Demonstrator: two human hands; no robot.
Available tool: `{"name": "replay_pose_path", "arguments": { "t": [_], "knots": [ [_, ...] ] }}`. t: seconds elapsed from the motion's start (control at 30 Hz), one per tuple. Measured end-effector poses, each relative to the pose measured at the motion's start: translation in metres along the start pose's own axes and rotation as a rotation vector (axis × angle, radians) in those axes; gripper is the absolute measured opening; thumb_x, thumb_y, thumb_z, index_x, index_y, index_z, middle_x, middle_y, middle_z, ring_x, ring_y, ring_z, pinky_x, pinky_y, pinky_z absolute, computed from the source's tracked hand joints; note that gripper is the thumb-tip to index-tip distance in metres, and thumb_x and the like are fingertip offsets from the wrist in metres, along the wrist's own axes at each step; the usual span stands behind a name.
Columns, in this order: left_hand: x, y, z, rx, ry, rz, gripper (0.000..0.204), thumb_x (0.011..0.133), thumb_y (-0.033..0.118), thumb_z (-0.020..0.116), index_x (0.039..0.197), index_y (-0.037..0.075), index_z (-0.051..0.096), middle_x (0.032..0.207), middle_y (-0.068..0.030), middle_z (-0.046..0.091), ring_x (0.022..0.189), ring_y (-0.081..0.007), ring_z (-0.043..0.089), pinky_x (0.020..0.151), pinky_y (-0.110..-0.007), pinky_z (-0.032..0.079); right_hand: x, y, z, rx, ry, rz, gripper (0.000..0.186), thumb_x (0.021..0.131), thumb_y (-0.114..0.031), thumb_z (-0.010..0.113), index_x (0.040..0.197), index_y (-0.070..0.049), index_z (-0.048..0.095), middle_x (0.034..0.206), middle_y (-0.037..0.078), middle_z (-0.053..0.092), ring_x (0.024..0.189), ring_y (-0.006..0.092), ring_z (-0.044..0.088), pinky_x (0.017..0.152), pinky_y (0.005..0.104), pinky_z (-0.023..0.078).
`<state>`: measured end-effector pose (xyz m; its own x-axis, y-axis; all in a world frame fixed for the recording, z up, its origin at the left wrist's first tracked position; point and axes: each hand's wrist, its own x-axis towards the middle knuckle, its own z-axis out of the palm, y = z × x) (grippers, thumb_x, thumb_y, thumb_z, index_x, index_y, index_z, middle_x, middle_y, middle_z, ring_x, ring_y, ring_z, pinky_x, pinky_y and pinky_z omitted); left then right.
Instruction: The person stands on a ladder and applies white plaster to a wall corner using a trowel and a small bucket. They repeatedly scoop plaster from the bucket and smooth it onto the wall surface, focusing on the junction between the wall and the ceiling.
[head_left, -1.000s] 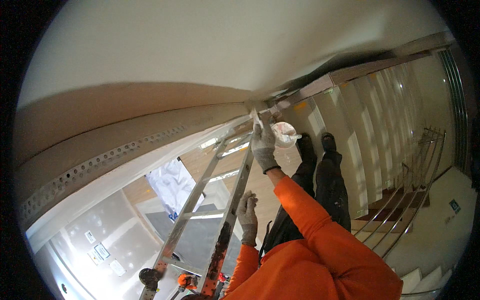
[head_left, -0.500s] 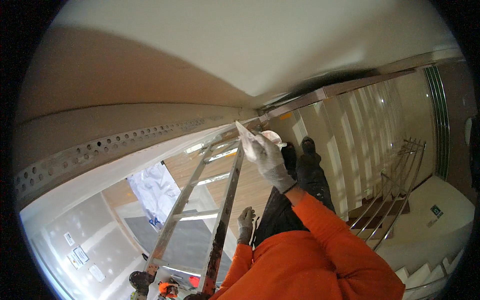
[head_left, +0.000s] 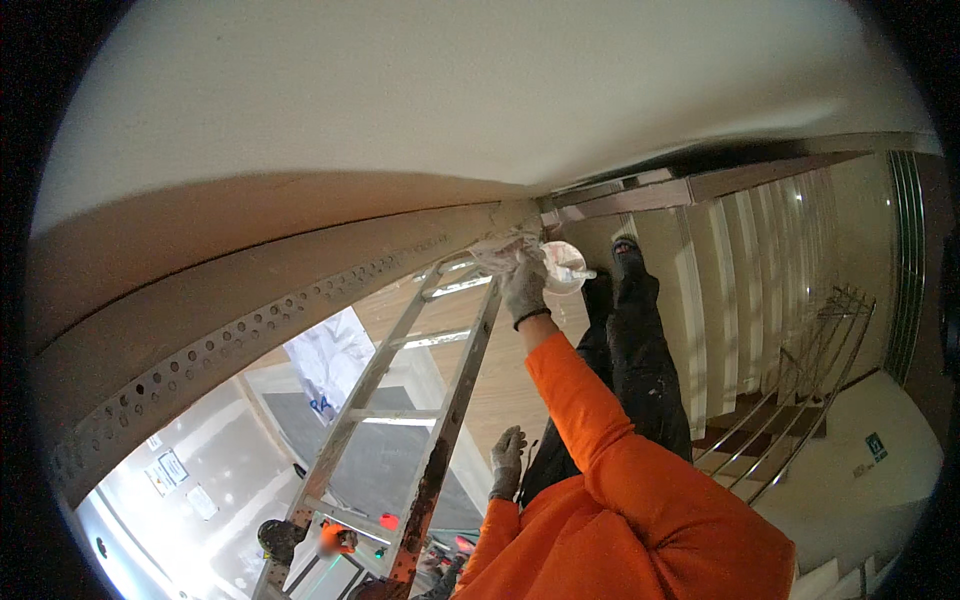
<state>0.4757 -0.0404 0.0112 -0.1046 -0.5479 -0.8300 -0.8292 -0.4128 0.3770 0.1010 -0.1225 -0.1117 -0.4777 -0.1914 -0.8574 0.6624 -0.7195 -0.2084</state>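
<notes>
Nearest the camera, an orange sleeve (head_left: 640,500) fills the lower middle of the view, and from it the left hand (head_left: 507,462), in a pale grey glove, hangs low beside the ladder (head_left: 440,440); its fingers are loosely curled and hold nothing, and whether they touch the rail cannot be told. The ladder is aluminium, its near rail streaked with rust-brown and splashed with dried white, and it rises from the lower left up toward the ceiling edge. To the right of the arm stand dark trousers and dark shoes (head_left: 625,262) of a person higher up, close behind the raised forearm. Further up, the right hand (head_left: 523,285), also gloved, is stretched to the top of the ladder and closed around a crumpled white rag (head_left: 505,250), which it presses against the corner where the curved soffit (head_left: 300,270) meets the metal frame (head_left: 640,195). Just right of that hand, touching or nearly touching it, is a round white tub (head_left: 565,268); how it is held cannot be made out. The perforated corner bead (head_left: 200,360) runs along the lower edge of the soffit from the far left to the rag. Beyond and below lie a staircase with steel railings (head_left: 800,400) on the right, and on the floor far below, under the ladder, small orange and dark things too small to tell.
</notes>
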Motion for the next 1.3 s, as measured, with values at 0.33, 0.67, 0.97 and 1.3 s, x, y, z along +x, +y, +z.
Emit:
{"name": "replay_pose_path", "arguments": {
  "t": [0.33, 0.67, 0.97, 1.3],
  "knots": [
    [0.028, 0.019, 0.002, 0.137, -0.08, 0.186, 0.037, 0.1, 0.028, 0.055, 0.124, 0.002, 0.066, 0.098, -0.0098, 0.072, 0.085, -0.0165, 0.068, 0.07, -0.032, 0.052, -0.195, -0.04, 0.073, -0.464, -0.072, -0.429, 0.011, 0.1, -0.021, 0.059, 0.102, -0.01, 0.056, 0.076, -0.004, 0.051, 0.057, 0.0054, 0.044, 0.05, 0.0228, 0.039],
    [0.022, 0.033, 0.009, -0.095, -0.049, 0.094, 0.035, 0.098, 0.027, 0.061, 0.124, 0.003, 0.066, 0.097, -0.0064, 0.071, 0.08, -0.0145, 0.065, 0.069, -0.03, 0.05, -0.137, -0.147, 0.021, -0.966, -0.353, -0.489, 0.033, 0.097, -0.028, 0.059, 0.114, 0.0, 0.056, 0.105, 0.011, 0.06, 0.094, 0.0248, 0.06, 0.082, 0.0371, 0.05],
    [0.016, -0.001, 0.001, -0.06, -0.042, -0.005, 0.037, 0.097, 0.031, 0.063, 0.123, 0.004, 0.066, 0.101, -0.0079, 0.072, 0.079, -0.0155, 0.066, 0.068, -0.03, 0.049, 0.039, -0.177, 0.049, -2.557, -0.765, -1.41, 0.028, 0.088, -0.023, 0.059, 0.097, 0.002, 0.065, 0.103, 0.026, 0.066, 0.093, 0.0329, 0.065, 0.082, 0.0393, 0.051],
    [0.01, 0.028, 0.028, -0.064, -0.007, 0.037, 0.037, 0.098, 0.033, 0.059, 0.119, 0.004, 0.068, 0.099, -0.0069, 0.072, 0.08, -0.0145, 0.065, 0.067, -0.029, 0.049, -0.107, -0.237, 0.122, -1.646, -0.74, -0.427, 0.042, 0.09, -0.033, 0.058, 0.108, 0.005, 0.064, 0.099, 0.024, 0.069, 0.09, 0.0344, 0.067, 0.082, 0.0421, 0.051]
  ]
}}
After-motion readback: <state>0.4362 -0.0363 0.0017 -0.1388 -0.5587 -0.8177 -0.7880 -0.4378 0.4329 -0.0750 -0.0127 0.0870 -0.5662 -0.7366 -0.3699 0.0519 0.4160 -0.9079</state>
